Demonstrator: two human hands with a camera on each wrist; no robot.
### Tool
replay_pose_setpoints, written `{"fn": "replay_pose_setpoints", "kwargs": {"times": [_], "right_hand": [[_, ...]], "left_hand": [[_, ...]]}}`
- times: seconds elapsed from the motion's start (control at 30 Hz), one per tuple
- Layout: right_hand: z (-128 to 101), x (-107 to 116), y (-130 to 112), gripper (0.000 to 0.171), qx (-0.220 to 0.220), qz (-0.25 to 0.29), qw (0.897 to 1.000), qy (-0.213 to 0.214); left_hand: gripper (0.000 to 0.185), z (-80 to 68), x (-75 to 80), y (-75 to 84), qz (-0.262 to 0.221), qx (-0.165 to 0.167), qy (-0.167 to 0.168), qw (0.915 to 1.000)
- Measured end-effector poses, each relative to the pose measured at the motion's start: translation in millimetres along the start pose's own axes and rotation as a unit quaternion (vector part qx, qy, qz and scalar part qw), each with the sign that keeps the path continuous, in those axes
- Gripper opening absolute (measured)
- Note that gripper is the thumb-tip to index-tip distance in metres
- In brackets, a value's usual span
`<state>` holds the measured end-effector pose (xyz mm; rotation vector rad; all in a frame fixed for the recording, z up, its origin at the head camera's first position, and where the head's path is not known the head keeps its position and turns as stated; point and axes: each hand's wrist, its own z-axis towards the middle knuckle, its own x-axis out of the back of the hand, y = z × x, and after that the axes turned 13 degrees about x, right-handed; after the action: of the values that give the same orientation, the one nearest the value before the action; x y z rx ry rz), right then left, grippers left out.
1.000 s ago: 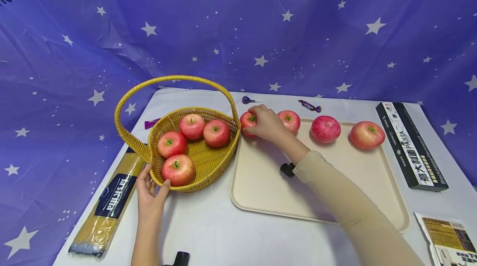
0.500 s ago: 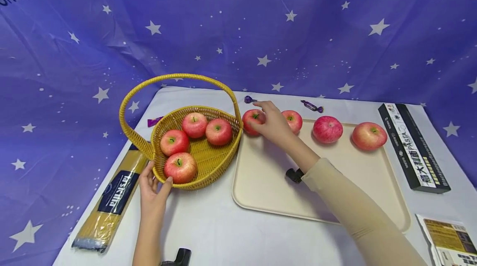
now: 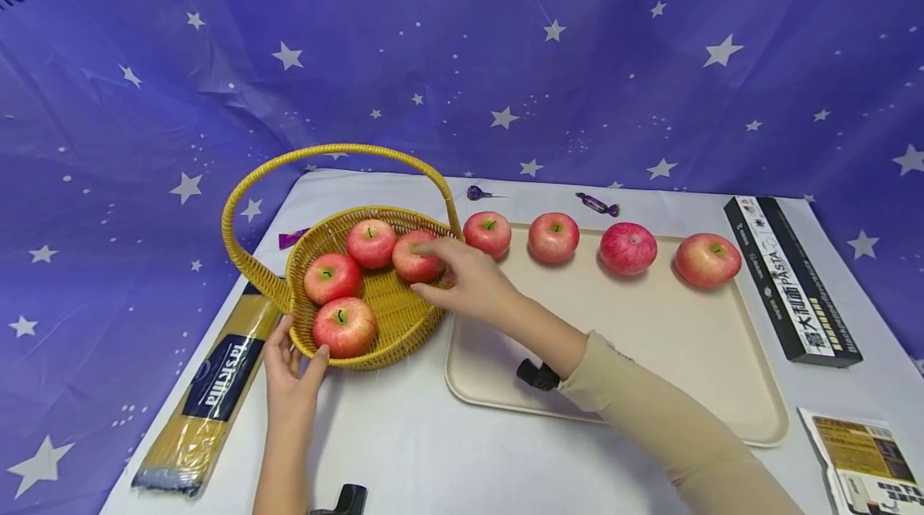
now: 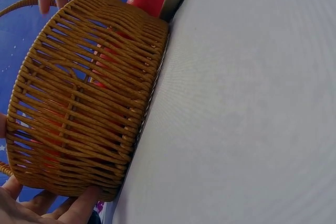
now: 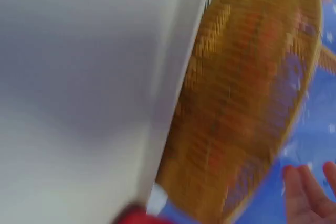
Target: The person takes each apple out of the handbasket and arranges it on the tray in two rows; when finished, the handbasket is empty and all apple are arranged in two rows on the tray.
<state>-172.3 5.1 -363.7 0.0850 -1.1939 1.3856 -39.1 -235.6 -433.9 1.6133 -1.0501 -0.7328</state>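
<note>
A yellow wicker basket (image 3: pixel 404 338) with a tall arched handle holds several red apples. My left hand (image 3: pixel 292 366) grips its near left rim, thumb on top and fingers along the outer side. Over the basket's right rim reaches my right hand (image 3: pixel 472 278), fingers spread. Its fingertips overlap the rightmost apple (image 3: pixel 410 261) in the basket, and the thumb sits lower, above the basket floor. In the right wrist view the fingers (image 5: pixel 307 195) look straight, with nothing between them. A row of several apples (image 3: pixel 553 239) lies along the back of the beige tray (image 3: pixel 549 371).
A pasta packet (image 3: pixel 209 395) lies left of the basket, and a black pasta box (image 3: pixel 794 282) right of the tray. Wrapped candies (image 3: pixel 597 204) and a purple lollipop (image 3: pixel 476 193) lie behind the tray. A pouch (image 3: pixel 862 459) is at the front right.
My right hand has let go of the tray's leftmost apple, which stays there, and has moved left over the basket. The left hand keeps its grip on the rim.
</note>
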Motion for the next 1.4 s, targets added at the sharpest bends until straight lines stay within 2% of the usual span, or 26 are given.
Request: {"fn": "replay_pose_setpoints", "kwargs": {"times": [0.13,0.23,0.37,0.53,0.63,0.83,0.93,1.07,1.27,1.4], "right_hand": [[17,-37,-8,0.058,-0.006,-0.031,0.994,-0.107],[29,-62,-15,0.063,-0.019,-0.040,0.987,-0.155],[43,-88,-25,0.069,-0.033,-0.062,0.978,-0.197],[47,-105,-28,0.068,-0.043,-0.103,0.970,-0.215],[45,-104,-28,0.071,-0.048,-0.102,0.977,-0.183],[38,-81,-29,0.077,-0.033,-0.069,0.989,-0.125],[32,-59,-30,0.076,-0.025,-0.053,0.992,-0.109],[18,-22,-29,0.075,-0.043,-0.038,0.995,-0.076],[-22,40,-17,0.077,-0.096,-0.025,0.995,-0.006],[-62,83,-2,0.081,-0.141,-0.057,0.988,0.022]], "left_hand": [[0.069,-0.1,0.7,0.5,0.003,-0.005,0.003,1.0000],[0.069,-0.3,0.7,-0.9,-0.002,-0.013,0.003,0.9999],[0.067,0.2,-0.6,-3.4,-0.011,-0.029,0.005,0.9995],[0.067,1.1,-2.8,-4.9,-0.018,-0.034,0.003,0.9992],[0.068,0.4,-2.8,-3.6,-0.017,-0.027,0.001,0.9995],[0.069,0.1,-2.1,-2.7,-0.013,-0.017,0.003,0.9998],[0.068,0.0,-2.3,-2.2,-0.011,-0.017,0.004,0.9998],[0.068,-0.2,-3.6,-2.1,-0.005,-0.008,0.007,0.9999],[0.068,0.2,-4.7,-1.3,0.001,0.013,0.007,0.9999],[0.068,0.1,-3.3,0.8,0.007,0.020,0.008,0.9997]]}}
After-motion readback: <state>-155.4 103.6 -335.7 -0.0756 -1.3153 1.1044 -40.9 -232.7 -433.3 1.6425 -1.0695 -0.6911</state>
